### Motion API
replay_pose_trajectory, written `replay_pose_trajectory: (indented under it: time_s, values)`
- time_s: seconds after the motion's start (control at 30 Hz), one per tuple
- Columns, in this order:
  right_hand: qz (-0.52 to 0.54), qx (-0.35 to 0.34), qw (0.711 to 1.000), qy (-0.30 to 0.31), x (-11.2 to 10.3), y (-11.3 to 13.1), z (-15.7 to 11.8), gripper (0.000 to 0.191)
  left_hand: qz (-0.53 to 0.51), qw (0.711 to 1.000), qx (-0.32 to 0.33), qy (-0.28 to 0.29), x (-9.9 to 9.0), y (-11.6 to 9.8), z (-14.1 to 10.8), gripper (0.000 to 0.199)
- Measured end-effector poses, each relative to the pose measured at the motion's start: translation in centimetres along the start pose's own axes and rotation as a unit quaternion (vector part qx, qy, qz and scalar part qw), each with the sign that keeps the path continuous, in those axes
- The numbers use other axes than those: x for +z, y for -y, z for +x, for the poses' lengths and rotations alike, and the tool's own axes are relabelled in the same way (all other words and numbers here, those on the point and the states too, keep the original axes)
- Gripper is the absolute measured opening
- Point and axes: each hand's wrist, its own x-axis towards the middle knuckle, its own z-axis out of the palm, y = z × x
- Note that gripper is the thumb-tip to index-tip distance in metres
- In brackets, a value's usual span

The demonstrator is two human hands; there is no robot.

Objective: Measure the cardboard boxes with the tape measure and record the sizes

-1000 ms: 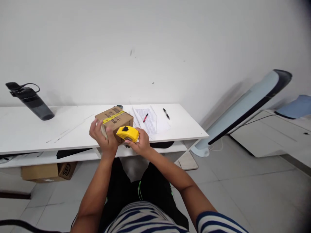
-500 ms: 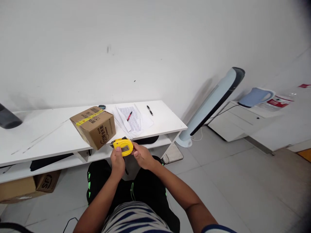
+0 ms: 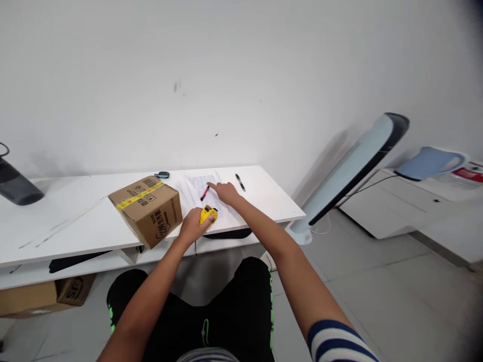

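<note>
L hand [image 3: 193,224] holds tape measure [image 3: 209,214] by front edge of desk [image 3: 90,216], case prob. hard, dense; R hand [image 3: 225,192] at far end of red pen [image 3: 205,193] on papers [image 3: 191,188], can't tell if pinched, pen prob. light, stiff, rolls, best held mid-barrel.

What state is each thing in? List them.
Tape measure: gripped in the left hand
Right hand: index finger extended at the red pen, contact unclear
Red pen: lying on the papers
Papers: spread out, partly hidden
Black pen: lying on the desk
Cardboard box: shut, yellow tape across its top
Tower fan: standing; running unclear
Dark bottle: standing, cut off
Blue jug: upright
</note>
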Motion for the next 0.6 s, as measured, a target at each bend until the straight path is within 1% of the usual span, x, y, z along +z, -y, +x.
replay_pose_trajectory:
  time_s: [0.07,0.17,0.2,0.27,0.33,0.4,0.47,0.53,0.6]
  values:
    - [-0.023,-0.023,0.999,0.025,0.8,0.2,2.4,0.054,-0.001,1.0,-0.027,0.01,0.3,0.2,-0.2,0.033]
    - [-0.027,-0.02,0.999,0.028,1.7,-0.2,4.0,0.039,-0.034,0.997,-0.066,0.034,0.3,0.6,-0.2,0.035]
    - [-0.03,-0.01,0.999,0.023,1.9,-0.7,4.1,0.038,-0.054,0.995,-0.072,0.042,0.2,0.7,-0.1,0.036]
    - [-0.037,0.014,0.999,0.014,2.0,-1.8,4.0,0.042,-0.101,0.991,-0.07,0.052,0.0,1.0,0.2,0.037]
    - [-0.04,0.019,0.999,0.017,2.1,-2.8,3.7,0.046,-0.141,0.986,-0.068,0.053,-0.1,1.2,0.4,0.038]
    - [-0.043,-0.003,0.998,0.038,2.4,-3.1,3.6,0.048,-0.161,0.983,-0.074,0.044,0.0,1.3,0.5,0.039]
    - [-0.049,-0.032,0.997,0.058,2.9,-2.9,3.6,0.048,-0.167,0.982,-0.084,0.031,0.2,1.5,0.6,0.038]
    - [-0.056,-0.051,0.995,0.068,3.4,-2.7,3.4,0.044,-0.175,0.981,-0.085,0.015,0.5,1.9,0.6,0.036]
    - [-0.061,-0.061,0.994,0.069,3.6,-2.8,3.0,0.044,-0.184,0.979,-0.082,-0.013,0.8,2.3,0.6,0.038]
